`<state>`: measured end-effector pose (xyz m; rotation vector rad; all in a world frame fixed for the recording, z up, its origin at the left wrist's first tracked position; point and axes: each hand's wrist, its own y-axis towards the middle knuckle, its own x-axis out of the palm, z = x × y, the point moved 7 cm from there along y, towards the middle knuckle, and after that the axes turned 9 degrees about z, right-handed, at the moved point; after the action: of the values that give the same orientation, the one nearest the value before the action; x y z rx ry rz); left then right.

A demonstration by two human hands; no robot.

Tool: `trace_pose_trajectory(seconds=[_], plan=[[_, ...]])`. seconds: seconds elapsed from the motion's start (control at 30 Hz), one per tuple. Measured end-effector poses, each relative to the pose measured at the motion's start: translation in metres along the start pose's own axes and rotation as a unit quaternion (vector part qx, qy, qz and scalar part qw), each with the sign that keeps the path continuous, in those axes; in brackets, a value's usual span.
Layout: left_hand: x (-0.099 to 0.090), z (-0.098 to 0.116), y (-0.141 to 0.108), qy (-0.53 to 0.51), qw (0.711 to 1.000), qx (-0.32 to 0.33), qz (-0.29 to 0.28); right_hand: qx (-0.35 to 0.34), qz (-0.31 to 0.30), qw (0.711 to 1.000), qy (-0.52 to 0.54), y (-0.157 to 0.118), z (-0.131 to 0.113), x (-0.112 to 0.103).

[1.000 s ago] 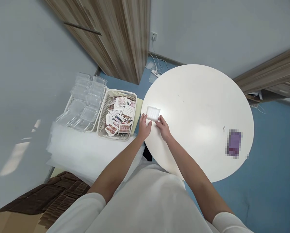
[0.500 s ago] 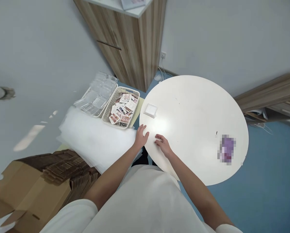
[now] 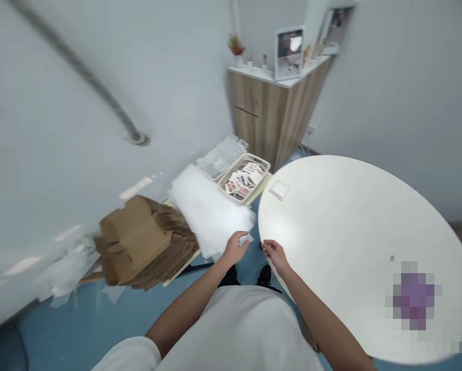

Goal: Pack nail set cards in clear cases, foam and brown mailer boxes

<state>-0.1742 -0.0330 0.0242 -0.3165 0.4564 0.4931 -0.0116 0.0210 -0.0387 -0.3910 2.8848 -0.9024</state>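
Note:
My left hand [image 3: 236, 249] hovers near the front corner of a stack of white translucent sheets [image 3: 211, 206], thumb and fingers apart and nothing in them. By the left edge of the round white table [image 3: 343, 221] is my right hand [image 3: 276, 255], its fingers loosely bent with small gaps and nothing seen between them. A small square white packet [image 3: 279, 190] lies on the table beyond both hands. Behind the sheets, a white basket [image 3: 223, 194] holds several printed cards [image 3: 243, 180] with nail-like shapes. Clear plastic trays [image 3: 223, 155] sit beside it.
Flattened brown cardboard boxes [image 3: 142, 242] are piled to the left. A wood-grain cabinet [image 3: 265, 113] bearing a framed picture [image 3: 289, 53] stands at the back. On the table's right lies a pixelated purple item [image 3: 414, 299]. Crumpled plastic [image 3: 66, 270] hangs at far left.
The view has swung left and up, so the table sits farther right and the cardboard pile shows more fully. Both hands have shifted off the table's left part towards its edge and the sheets.

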Motion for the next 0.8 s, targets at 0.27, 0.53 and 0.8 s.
trace_pose_trajectory(seconds=[0.27, 0.53, 0.8], plan=[[-0.129, -0.005, -0.026, 0.024, 0.985, 0.106, 0.132, -0.177, -0.129, 0.963, -0.158, -0.011, -0.048, 0.140], [-0.281, -0.085, -0.072, 0.129, 0.936, 0.027, 0.326, -0.539, -0.114, 0.695, -0.461, -0.094, -0.114, 0.315], [-0.302, -0.149, -0.081, 0.203, 0.946, -0.115, 0.226, -0.540, -0.056, 0.476, -0.692, -0.106, -0.104, 0.382]])
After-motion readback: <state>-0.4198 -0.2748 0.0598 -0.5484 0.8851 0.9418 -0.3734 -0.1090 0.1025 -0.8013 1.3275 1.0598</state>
